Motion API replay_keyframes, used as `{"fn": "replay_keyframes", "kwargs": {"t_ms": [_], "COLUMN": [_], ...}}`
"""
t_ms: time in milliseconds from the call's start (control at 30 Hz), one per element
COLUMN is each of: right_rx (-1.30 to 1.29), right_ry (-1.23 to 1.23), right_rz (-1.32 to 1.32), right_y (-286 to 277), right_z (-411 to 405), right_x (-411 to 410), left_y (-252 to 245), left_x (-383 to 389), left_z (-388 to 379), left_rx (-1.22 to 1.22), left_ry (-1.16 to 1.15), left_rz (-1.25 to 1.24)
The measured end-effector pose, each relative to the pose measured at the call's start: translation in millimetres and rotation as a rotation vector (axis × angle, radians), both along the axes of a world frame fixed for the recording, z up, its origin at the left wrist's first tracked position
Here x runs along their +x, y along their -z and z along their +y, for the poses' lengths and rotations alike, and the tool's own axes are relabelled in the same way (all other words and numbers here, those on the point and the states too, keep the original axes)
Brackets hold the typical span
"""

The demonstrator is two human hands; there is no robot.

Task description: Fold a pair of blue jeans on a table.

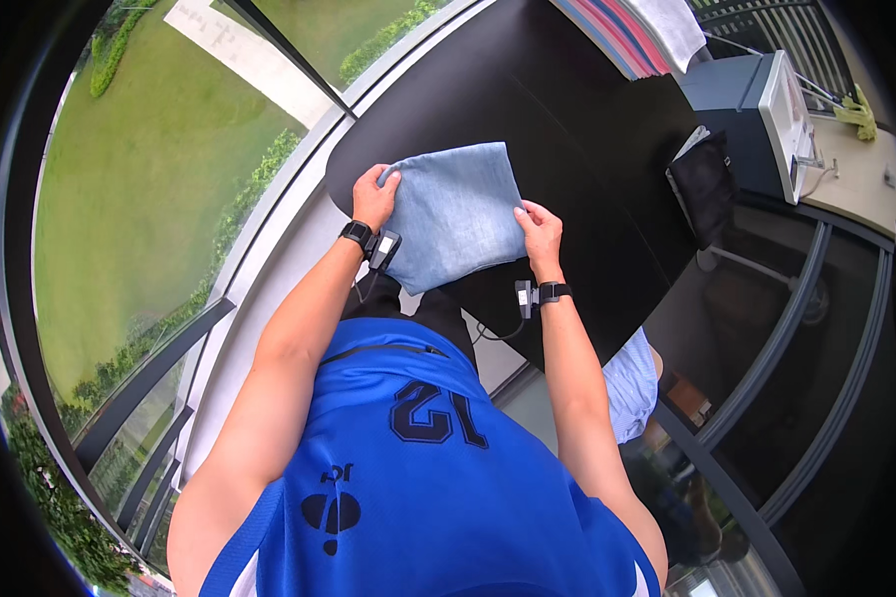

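A folded piece of light-blue, denim-like cloth [455, 216] is stretched between my two hands, over the near-left part of a black table [590, 201]. My left hand [374, 197] pinches its upper left corner, thumb on top. At the opposite side edge, my right hand [542, 230] grips the cloth between thumb and fingers. The lower edge hangs past the table toward my body. Each wrist wears a black strap with a small cabled device, one left [384, 250] and one right [523, 298].
Folded, multicoloured cloths [635, 37] are stacked at the table's far end. On the right stand a black bag [705, 183] and a grey cabinet with a white sink [788, 127]. Glass and railing [157, 380] border my left. Light-blue striped fabric [633, 392] shows beyond my right arm.
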State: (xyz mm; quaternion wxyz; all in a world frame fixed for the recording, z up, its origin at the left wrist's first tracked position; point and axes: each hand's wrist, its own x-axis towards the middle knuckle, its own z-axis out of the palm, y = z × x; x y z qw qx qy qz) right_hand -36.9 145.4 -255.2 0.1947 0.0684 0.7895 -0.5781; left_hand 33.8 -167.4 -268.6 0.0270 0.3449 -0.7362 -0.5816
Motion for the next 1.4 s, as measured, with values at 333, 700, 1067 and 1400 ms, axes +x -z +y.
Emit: {"fn": "replay_keyframes", "kwargs": {"t_ms": [333, 700, 1067, 1400], "right_rx": [0.44, 0.809, 0.703, -0.604], "right_ry": [-0.056, -0.532, -0.455, 0.197], "right_rz": [0.131, 0.814, 0.744, -0.517], "right_y": [-14.6, -30.8, -22.4, -117.7], "right_z": [-7.9, -110.5, -88.6, -83.3], "right_x": [4.9, -17.3, -9.3, 43.5], "left_y": [-16.6, -31.1, -29.0, -134.3], "left_x": [-15.0, -52.9, -89.1, -60.1], "left_z": [-5.4, -1.3, -10.0, 60.9], "left_rx": [-0.672, -0.708, -0.47, -0.225], "left_ry": [0.287, 0.675, 0.925, 1.044], "left_rz": [-0.032, -0.123, -0.46, -0.028]}}
